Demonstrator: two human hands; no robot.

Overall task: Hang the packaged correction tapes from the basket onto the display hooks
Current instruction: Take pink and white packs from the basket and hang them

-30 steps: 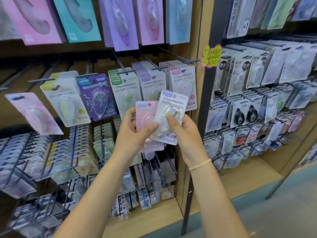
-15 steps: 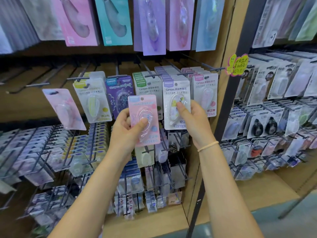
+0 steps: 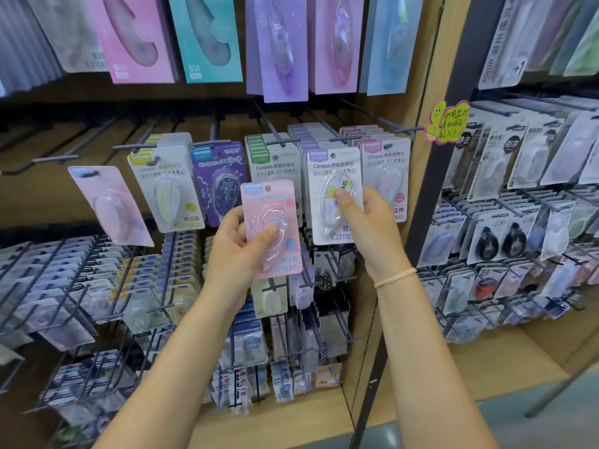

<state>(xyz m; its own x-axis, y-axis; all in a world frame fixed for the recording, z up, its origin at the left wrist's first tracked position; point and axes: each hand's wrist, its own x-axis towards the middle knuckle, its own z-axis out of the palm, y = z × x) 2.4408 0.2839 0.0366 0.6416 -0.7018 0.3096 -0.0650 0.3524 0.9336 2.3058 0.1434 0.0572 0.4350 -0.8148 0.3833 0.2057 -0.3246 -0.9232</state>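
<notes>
The white-carded correction tape (image 3: 334, 196) with the purple top label is up at the row of display hooks (image 3: 340, 137), its punched hole level with the tip of the hook that already carries the matching purple-labelled stack; whether the hole is already over the wire I cannot tell. The right hand (image 3: 366, 225) pinches it, thumb on the clear blister and fingers behind the card. To hang it well, keep the card square to the hook, find the tip with the hole, then slide it straight back against the stack before letting go. The left hand (image 3: 240, 251) grips a pink correction tape (image 3: 272, 228) lower and to the left, held clear of the hooks; it likely belongs on the pink-labelled hook to the right. No basket is in view.
</notes>
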